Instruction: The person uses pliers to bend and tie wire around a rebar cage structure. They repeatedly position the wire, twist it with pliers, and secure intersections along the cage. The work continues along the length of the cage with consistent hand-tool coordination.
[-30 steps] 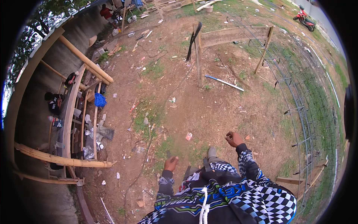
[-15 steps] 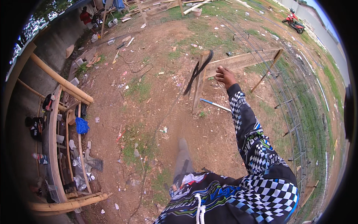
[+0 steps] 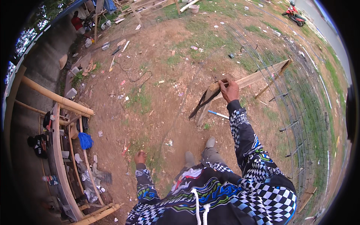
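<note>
While the head view looks down over bare dirt and patchy grass, the right hand (image 3: 229, 90) is stretched out in front, fingers curled over the top end of a wooden frame (image 3: 247, 80), just where its long plank meets a slanting leg. It looks like a closed grasp, thumb side hidden behind the wood. A dark strap (image 3: 198, 105) hangs down from that same corner, right below the hand. Just beneath the frame, a white and blue stick (image 3: 218, 114) lies on the ground. Down low, the left hand (image 3: 140, 157) hangs at the person's side, loosely curled, holding nothing I can make out. Wire mesh (image 3: 296, 112) spreads over the grass to the right.
</note>
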`<state>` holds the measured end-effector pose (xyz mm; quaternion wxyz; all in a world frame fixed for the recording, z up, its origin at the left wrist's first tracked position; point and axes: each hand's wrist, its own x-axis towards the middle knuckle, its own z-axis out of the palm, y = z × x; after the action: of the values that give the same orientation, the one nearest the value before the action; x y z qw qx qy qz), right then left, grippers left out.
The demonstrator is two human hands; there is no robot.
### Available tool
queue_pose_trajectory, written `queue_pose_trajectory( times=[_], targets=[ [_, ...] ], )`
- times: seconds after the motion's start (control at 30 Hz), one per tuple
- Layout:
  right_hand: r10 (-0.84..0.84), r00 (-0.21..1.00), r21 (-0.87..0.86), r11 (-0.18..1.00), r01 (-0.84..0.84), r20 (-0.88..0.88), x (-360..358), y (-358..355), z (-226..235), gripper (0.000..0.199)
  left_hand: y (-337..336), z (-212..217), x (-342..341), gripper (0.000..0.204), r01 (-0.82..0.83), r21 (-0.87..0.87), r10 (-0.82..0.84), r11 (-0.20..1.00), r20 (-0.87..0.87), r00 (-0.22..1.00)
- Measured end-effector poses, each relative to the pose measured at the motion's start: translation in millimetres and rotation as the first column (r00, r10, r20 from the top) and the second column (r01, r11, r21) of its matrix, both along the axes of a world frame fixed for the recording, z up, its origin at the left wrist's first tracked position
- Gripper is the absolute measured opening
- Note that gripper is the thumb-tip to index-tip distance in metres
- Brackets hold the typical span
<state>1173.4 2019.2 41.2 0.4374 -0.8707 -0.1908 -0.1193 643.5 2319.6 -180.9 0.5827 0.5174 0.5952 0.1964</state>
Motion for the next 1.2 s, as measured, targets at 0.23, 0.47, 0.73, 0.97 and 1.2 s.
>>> queue_pose_trajectory(
  times=[0.23, 0.47, 0.73, 0.97, 1.2],
  targets=[
    [-0.004, 0.993, -0.025, 1.0, 0.008, 0.119, -7.9, 4.0, -2.1, 0.015, -53.9, 43.9, 205.9, 0.032, 0.338, 0.348, -0.334, 0.874, -0.075, 0.94],
    [0.135, 0.936, 0.041, 0.991, -0.128, -0.324, 15.2, -15.5, 16.8, 0.02, -155.4, 203.2, 412.1, 0.048, 0.443, 0.855, -0.769, 0.27, -0.086, 0.634],
    [0.06, 0.994, -0.12, 0.99, -0.07, -0.091, 11.9, -0.4, 14.4, 0.016, -157.6, 219.0, 501.3, 0.057, 0.666, 0.746, -0.97, -0.004, -0.164, 0.178],
    [-0.063, 0.955, -0.366, 0.929, -0.05, -0.29, 14.2, 0.4, 41.6, 0.021, -161.9, 209.3, 510.2, 0.047, 0.58, 0.815, -0.988, -0.021, -0.104, 0.111],
    [-0.188, 0.974, -0.648, 0.759, 0.061, -0.129, 11.3, 33.3, 32.1, 0.021, -157.9, 187.4, 511.2, 0.049, 0.618, 0.784, -0.998, 0.054, 0.033, 0.045]
  ],
)
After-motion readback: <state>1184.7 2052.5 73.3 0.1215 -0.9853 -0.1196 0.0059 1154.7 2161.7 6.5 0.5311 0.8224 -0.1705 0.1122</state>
